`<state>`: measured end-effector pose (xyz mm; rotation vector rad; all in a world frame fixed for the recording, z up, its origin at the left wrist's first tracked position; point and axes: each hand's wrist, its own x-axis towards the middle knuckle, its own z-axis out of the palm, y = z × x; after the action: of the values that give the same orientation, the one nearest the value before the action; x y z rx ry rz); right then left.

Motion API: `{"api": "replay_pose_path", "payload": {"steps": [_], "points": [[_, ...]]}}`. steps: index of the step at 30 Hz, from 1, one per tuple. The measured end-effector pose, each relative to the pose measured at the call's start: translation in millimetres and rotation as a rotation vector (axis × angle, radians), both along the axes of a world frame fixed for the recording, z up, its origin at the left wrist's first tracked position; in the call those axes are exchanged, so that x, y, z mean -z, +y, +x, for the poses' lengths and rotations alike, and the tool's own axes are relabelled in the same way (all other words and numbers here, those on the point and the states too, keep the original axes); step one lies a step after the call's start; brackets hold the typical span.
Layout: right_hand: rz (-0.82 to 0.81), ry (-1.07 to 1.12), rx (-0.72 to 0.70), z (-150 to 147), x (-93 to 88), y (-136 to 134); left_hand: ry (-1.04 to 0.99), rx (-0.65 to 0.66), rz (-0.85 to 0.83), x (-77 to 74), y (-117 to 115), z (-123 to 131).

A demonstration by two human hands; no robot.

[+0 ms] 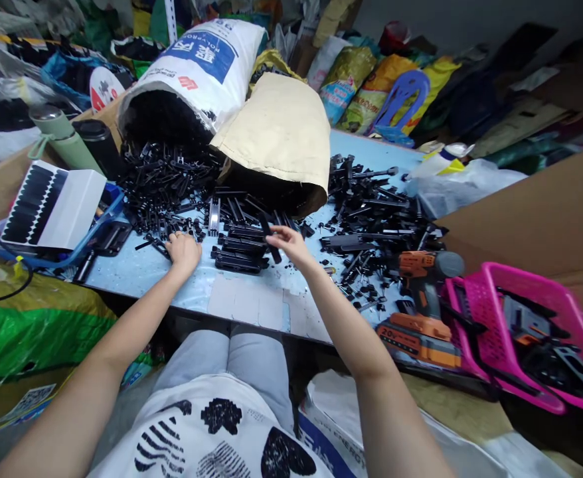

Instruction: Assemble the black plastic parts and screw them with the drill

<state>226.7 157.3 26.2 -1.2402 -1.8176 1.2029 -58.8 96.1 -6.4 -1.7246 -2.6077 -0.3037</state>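
My right hand (291, 245) pinches a long, flat black plastic strip (274, 251) between thumb and fingers, tilted above the work surface. Just left of it lies a stack of long black plastic parts (242, 255), laid side by side. My left hand (184, 252) is at the near edge of a heap of small black plastic pieces (165, 176), its fingers curled down among them. What those fingers hold, if anything, is hidden. A silvery channel-shaped piece (214, 216) lies between the heap and the stack.
A white woven sack (196, 66) and a tan sack (281, 126) lie with mouths toward me. More black parts (371, 212) spread at right, near an orange cordless drill (423, 305) and a pink basket (525, 292). At left are a blue tray (72, 255) and green flask (65, 136).
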Motion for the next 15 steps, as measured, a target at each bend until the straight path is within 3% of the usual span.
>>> {"api": "replay_pose_path", "payload": {"steps": [2, 4, 7, 8, 10, 13, 15], "points": [[0.051, -0.09, -0.215, 7, -1.4, -40, -0.021, -0.008, 0.043, -2.4, -1, -5], [0.153, -0.3, -0.423, 17, -0.7, -77, -0.069, 0.019, 0.2, -9.9, -8, -8], [0.287, -0.615, -0.553, 28, 5.4, -116, -0.263, 0.225, 0.485, -23.7, -31, -1], [0.323, -0.701, -0.504, 29, 8.4, -123, -0.353, 0.331, 0.516, -26.4, -41, 6], [0.34, -0.862, -0.237, 25, 14.9, -131, -0.499, 0.531, 0.473, -26.4, -60, 26], [0.148, -1.033, 0.212, 9, 22.9, -130, -0.564, 0.71, 0.329, -15.3, -82, 57], [0.052, -1.032, 0.264, -1, 26.6, -129, -0.587, 0.737, 0.261, -6.7, -90, 69]]}}
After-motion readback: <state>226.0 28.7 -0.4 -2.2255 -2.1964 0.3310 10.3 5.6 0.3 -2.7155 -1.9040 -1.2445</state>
